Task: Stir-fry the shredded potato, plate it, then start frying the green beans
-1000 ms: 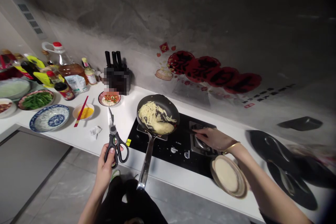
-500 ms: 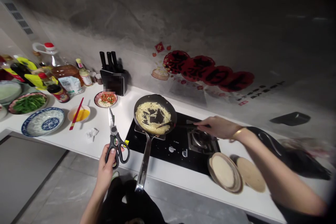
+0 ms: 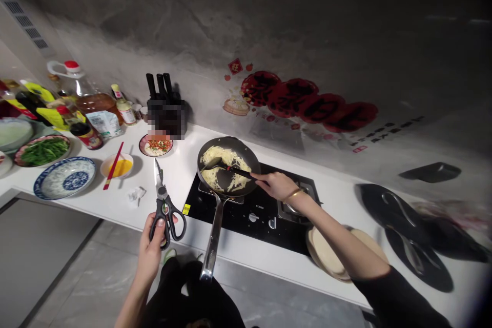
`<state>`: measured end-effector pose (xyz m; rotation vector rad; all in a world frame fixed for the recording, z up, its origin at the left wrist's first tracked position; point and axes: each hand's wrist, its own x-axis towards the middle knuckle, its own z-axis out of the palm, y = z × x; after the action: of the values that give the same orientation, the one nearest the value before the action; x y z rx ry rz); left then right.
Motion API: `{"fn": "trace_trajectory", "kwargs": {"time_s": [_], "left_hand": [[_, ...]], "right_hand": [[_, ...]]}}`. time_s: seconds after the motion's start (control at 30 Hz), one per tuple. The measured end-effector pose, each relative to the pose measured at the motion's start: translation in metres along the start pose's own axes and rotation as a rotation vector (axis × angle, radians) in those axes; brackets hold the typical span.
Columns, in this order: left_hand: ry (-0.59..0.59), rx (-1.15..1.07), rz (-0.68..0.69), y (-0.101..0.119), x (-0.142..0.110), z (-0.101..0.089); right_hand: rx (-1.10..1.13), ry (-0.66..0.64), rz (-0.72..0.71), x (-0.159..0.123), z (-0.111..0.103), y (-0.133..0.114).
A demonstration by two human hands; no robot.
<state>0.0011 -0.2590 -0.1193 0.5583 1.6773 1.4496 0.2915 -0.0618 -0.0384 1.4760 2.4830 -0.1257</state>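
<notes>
My left hand (image 3: 151, 247) is closed round the black handles of kitchen scissors (image 3: 163, 201), blades pointing up over the white counter's front edge. My right hand (image 3: 274, 185) grips the dark handle of a spatula (image 3: 226, 166) whose blade lies in the shredded pale food inside a black frying pan (image 3: 226, 165). The pan sits on a black cooktop (image 3: 251, 205), its long metal handle (image 3: 211, 243) pointing toward me between my hands.
Left on the counter (image 3: 180, 169) stand a knife block (image 3: 166, 113), oil and sauce bottles (image 3: 90, 100), a blue patterned plate (image 3: 64, 177), a plate of greens (image 3: 42, 148), a bowl of yellow liquid with red chopsticks (image 3: 116, 165) and a small chilli dish (image 3: 155, 145). Stacked plates (image 3: 326, 259) and dark lids (image 3: 403, 225) lie right.
My right hand has moved left from the right burner with the spatula, whose blade now lies in the pan's food. The left hand with the scissors has barely moved.
</notes>
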Motion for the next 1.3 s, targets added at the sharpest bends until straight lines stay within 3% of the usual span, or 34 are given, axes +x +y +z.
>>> {"fn": "trace_trajectory", "kwargs": {"time_s": [0.07,0.17,0.3,0.4,0.57,0.73,0.9,1.03,1.1,1.2,1.3], "left_hand": [[0.012,-0.001,-0.002,-0.002,0.001,0.0],[0.0,-0.033,0.017,-0.002,0.003,0.003],[-0.059,-0.047,0.035,0.0,0.004,0.012],[-0.048,-0.026,0.045,0.001,0.003,0.018],[-0.073,-0.014,0.063,0.001,0.0,0.022],[-0.095,0.015,0.086,0.005,-0.003,0.019],[-0.066,0.003,0.068,0.004,-0.006,0.016],[-0.089,0.01,0.069,0.004,-0.007,0.016],[-0.083,0.007,0.078,0.006,-0.007,0.018],[-0.084,0.003,0.096,0.009,-0.007,0.022],[-0.118,0.015,0.111,0.011,-0.005,0.025]], "right_hand": [[-0.062,-0.014,0.108,-0.017,0.014,0.006],[-0.013,-0.044,0.251,-0.04,0.051,-0.003],[0.308,-0.035,0.283,-0.053,0.101,-0.021],[0.545,0.018,0.365,-0.055,0.12,-0.009],[0.347,-0.084,0.488,-0.046,0.151,0.014],[0.282,-0.159,0.506,-0.031,0.181,-0.008],[0.296,-0.18,0.598,-0.022,0.183,-0.013],[0.421,-0.21,0.631,-0.035,0.167,-0.005],[0.557,-0.112,0.631,-0.047,0.153,-0.01],[0.698,0.173,0.611,-0.056,0.132,-0.036],[0.569,0.225,0.553,-0.046,0.112,-0.067]]}}
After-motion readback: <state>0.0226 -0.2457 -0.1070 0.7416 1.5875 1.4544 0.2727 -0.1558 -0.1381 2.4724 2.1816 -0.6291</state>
